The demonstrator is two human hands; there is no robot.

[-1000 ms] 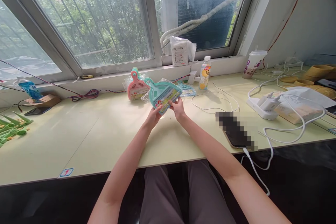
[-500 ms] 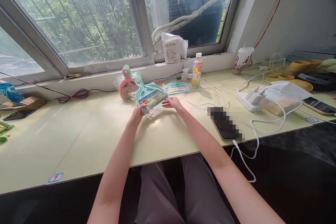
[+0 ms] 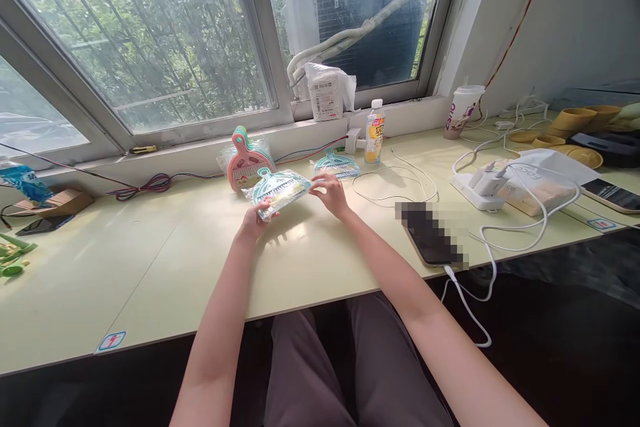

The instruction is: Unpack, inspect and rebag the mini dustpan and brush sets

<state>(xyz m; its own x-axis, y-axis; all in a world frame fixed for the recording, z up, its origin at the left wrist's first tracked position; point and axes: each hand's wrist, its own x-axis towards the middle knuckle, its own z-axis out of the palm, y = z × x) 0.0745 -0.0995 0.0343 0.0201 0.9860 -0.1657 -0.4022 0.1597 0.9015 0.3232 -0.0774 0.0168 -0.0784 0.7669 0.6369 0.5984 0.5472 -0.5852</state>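
My left hand [image 3: 254, 219] grips the near edge of a teal mini dustpan-and-brush set [image 3: 278, 189] sealed in clear plastic, held low over the table and tilted nearly flat. Just right of the set, my right hand [image 3: 330, 193] hovers with its fingers loosely spread and nothing in them. Behind the set, a pink and teal stack of the same dustpans [image 3: 245, 161] leans by the window ledge. Another packaged teal dustpan [image 3: 337, 164] lies flat beyond my right hand.
A yellow drink bottle [image 3: 375, 141], a white packet [image 3: 325, 93] and a cup [image 3: 463, 111] stand at the back. A phone [image 3: 431, 238], white cables [image 3: 505, 230] and a charger block [image 3: 484, 185] lie to the right. Green plastic pieces [image 3: 11, 260] sit far left on the pale green table [image 3: 150, 260].
My right hand let go of the teal set and drew back a little to the right. My left hand lowered and flattened the set toward the table. The camera view shifted slightly.
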